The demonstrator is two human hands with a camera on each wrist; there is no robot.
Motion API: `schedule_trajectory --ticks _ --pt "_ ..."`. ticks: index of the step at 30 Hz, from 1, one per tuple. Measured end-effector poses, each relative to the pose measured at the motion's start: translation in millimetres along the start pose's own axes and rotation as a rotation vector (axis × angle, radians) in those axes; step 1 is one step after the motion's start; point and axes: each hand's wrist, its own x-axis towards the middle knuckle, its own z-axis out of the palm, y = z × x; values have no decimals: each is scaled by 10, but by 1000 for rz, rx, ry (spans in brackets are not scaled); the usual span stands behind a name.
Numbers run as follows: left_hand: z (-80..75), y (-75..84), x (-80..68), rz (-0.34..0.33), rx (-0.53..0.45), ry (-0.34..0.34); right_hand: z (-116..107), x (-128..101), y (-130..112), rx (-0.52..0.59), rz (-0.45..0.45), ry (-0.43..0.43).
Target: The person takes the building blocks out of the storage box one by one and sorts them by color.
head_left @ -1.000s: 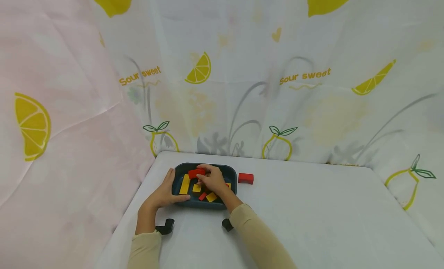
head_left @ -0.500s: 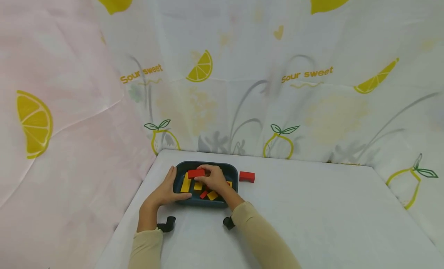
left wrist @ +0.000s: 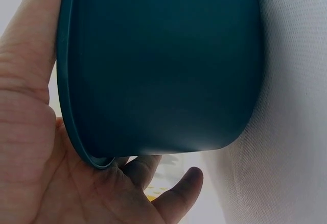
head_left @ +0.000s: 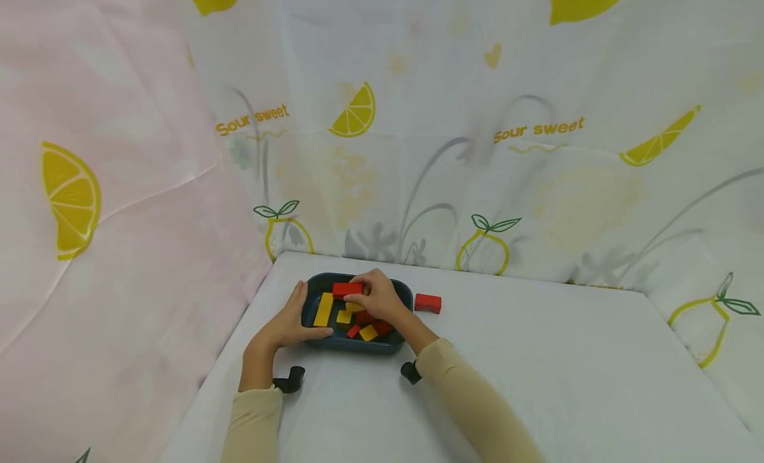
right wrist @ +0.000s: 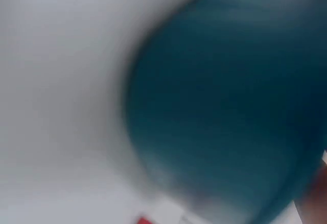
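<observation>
A dark teal tray (head_left: 358, 346) with rounded corners sits on the white table, holding red and yellow blocks. My left hand (head_left: 285, 325) grips its left end, thumb along the front rim and fingers at the back. In the left wrist view, this hand (left wrist: 76, 183) wraps round the tray's wall (left wrist: 163, 66). Over the tray, my right hand (head_left: 382, 300) pinches a red block (head_left: 347, 290) by its right end. Below lie a long yellow block (head_left: 323, 310), a small yellow block (head_left: 344, 316) and several others partly hidden by the right hand.
Another red block (head_left: 428, 303) lies on the table just right of the tray. Black wrist cameras (head_left: 290, 379) show beside both forearms. A lemon-print cloth (head_left: 418, 151) hangs behind the table, and pinkish cloth stands at the left. The right wrist view is blurred.
The red block in my right hand has turned from tilted to nearly level. That hand has shifted slightly, uncovering more blocks beneath. My left hand keeps its grip on the tray.
</observation>
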Motion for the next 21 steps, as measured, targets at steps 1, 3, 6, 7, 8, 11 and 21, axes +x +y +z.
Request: schedule_trajectory --ticks 1,3,6,7,8,11,21 --pt "4 0 1 0 -1 -1 -55 -5 2 -6 -3 2" --pt "10 3 -4 -3 -7 -2 -172 -22 15 -13 1 0" --pt "23 4 -18 -8 -11 -2 -357 -38 63 -36 -19 7" --pt "28 5 -22 -3 -10 -3 -421 -44 81 -40 -24 10" --pt "32 4 -25 -4 -11 -3 -488 -53 101 -46 -26 13" --pt "40 0 -24 3 -7 -4 -696 -79 167 -67 -15 30" --pt "-2 -7 -6 9 1 1 -1319 -311 532 -197 37 82"
